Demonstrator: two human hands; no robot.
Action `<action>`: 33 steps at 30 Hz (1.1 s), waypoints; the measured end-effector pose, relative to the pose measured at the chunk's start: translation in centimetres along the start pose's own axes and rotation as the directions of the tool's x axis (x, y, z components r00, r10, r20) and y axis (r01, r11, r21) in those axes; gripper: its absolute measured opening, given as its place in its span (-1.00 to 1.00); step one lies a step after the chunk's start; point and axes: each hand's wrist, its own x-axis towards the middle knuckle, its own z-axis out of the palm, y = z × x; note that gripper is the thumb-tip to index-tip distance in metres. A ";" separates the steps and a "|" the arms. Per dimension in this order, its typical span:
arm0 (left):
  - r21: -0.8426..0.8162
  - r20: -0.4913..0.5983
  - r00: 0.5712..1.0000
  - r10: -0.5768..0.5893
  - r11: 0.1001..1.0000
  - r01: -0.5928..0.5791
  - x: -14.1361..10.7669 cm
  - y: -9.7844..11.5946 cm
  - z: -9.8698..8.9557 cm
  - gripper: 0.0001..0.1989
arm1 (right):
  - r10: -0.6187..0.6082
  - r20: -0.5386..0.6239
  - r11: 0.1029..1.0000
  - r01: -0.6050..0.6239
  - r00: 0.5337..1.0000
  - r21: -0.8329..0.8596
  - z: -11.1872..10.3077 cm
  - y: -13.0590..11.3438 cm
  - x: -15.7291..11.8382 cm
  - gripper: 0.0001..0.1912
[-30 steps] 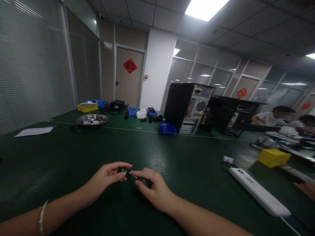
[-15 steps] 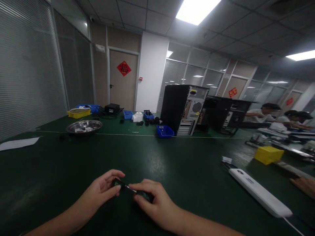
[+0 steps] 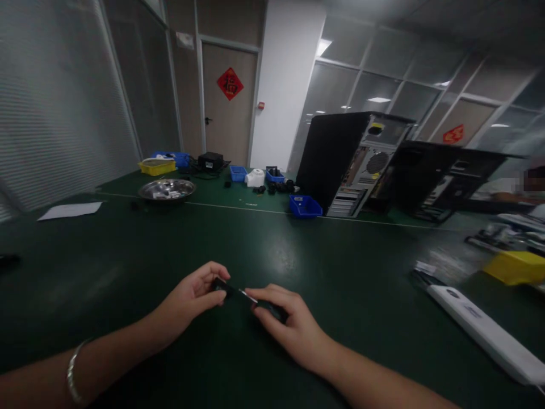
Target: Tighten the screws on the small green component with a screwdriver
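Observation:
Over the green table (image 3: 179,238), my left hand (image 3: 198,292) has its fingers closed round a small black part (image 3: 222,287). My right hand (image 3: 289,321) grips a screwdriver with a dark handle (image 3: 272,310) and a short metal shaft (image 3: 247,296). The shaft points left at the black part, with a small gap between its tip and the part. What the black part is, I cannot make out.
At the back stand a metal bowl (image 3: 167,191) of small pieces, a blue bin (image 3: 305,207) and a black computer case (image 3: 336,159). A white power strip (image 3: 485,329) lies at the right, near a yellow bin (image 3: 517,267). Paper (image 3: 70,211) lies at the left.
The view has turned downward and to the right side objects shift outward. The screwdriver tip, earlier at the black part, is now apart from it. Both hands still hold their things.

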 end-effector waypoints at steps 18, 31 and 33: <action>0.012 -0.136 0.986 0.093 0.996 -0.093 0.0 -1.2 1.1 -0.84 | 0.126 -0.030 0.992 -0.127 0.992 -0.019 1.4 0.9 -0.3 -0.64; 0.147 -0.022 0.999 0.036 0.989 -0.033 -1.3 -0.6 1.9 -0.82 | 0.069 -0.043 0.981 -0.076 0.997 -0.181 1.0 1.7 -0.2 -0.67; 0.133 0.043 0.998 0.035 0.990 -0.041 -1.2 -0.6 1.8 -0.81 | 0.066 -0.032 0.983 -0.071 0.997 -0.167 1.0 1.8 -0.2 -0.66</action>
